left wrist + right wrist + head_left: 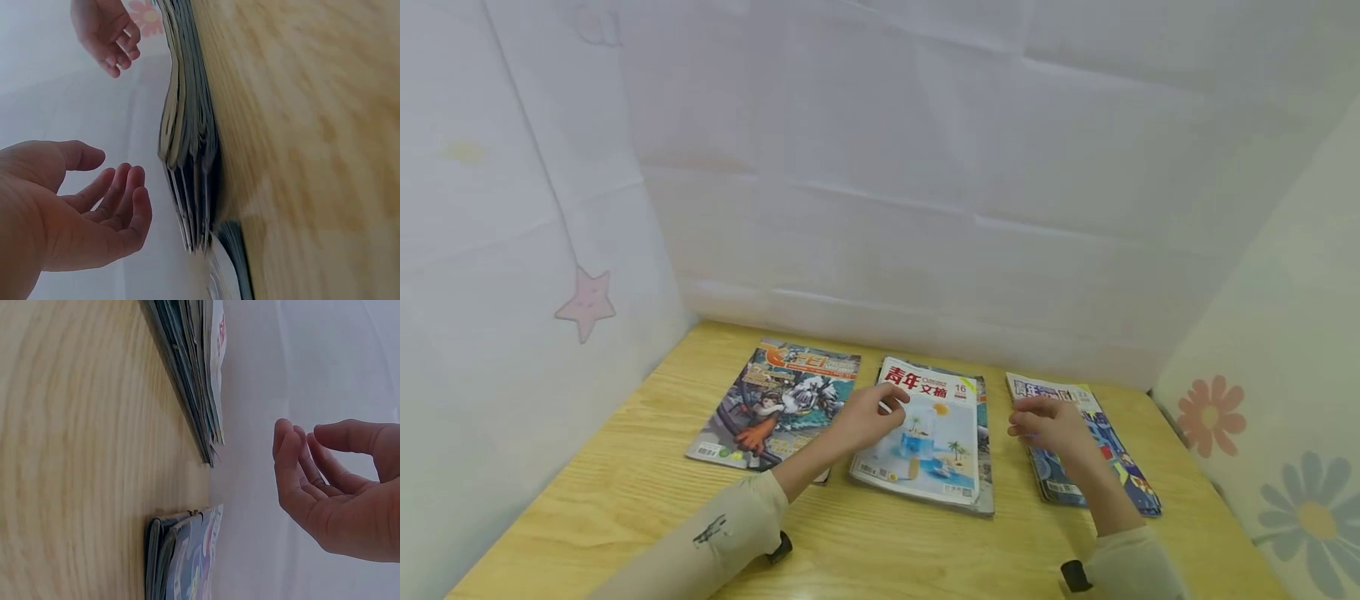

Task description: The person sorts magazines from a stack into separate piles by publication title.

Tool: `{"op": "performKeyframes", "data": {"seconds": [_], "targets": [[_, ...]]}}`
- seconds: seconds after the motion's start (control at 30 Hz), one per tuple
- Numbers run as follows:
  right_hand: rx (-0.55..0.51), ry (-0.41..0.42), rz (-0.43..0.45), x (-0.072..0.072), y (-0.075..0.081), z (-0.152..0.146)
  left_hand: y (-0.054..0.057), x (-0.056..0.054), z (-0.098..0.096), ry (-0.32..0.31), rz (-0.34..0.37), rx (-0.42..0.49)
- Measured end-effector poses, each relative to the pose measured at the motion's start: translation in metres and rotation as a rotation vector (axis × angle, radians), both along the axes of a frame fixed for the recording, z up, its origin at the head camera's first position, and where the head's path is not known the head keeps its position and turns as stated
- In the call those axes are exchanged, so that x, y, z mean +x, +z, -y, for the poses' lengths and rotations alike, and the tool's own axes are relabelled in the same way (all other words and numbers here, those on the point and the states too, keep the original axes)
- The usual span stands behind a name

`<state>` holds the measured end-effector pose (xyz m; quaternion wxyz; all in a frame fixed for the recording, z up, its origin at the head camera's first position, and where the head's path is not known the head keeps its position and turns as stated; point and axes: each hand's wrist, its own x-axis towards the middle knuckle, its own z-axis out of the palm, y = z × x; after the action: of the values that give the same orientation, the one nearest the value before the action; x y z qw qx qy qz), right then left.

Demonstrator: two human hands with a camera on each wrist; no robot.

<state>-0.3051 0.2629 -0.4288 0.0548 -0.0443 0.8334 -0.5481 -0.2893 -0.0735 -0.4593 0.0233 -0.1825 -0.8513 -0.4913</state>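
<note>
My left hand (867, 418) hovers over the left edge of the middle magazine stack, whose white top cover (946, 446) has red Chinese lettering and a beach drink picture. In the left wrist view that hand (94, 215) has loosely bent fingers and holds nothing, apart from the stack's thick page edges (184, 125). Over the left side of the right-hand stack, topped by a blue, colourful magazine (1112, 446), is my right hand (1062, 429). The right wrist view shows this hand (340, 494) with curled, relaxed fingers and nothing between thumb and fingertips.
A comic-style magazine (797, 400) with a grey and orange cover lies at the left of the wooden table (625, 475). White cloth walls (925, 208) with printed flowers and a pink star (586, 304) enclose the table's back and sides.
</note>
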Motion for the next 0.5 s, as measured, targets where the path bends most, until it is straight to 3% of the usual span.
{"op": "performKeyframes", "data": {"seconds": [0.27, 0.5], "targets": [[-0.012, 0.015, 0.070, 0.003, -0.008, 0.013, -0.006, -0.001, 0.018, 0.075, 0.009, -0.019], [0.029, 0.190, 0.149, 0.004, -0.009, 0.026, -0.005, -0.002, 0.030, 0.197, 0.116, -0.036]]}}
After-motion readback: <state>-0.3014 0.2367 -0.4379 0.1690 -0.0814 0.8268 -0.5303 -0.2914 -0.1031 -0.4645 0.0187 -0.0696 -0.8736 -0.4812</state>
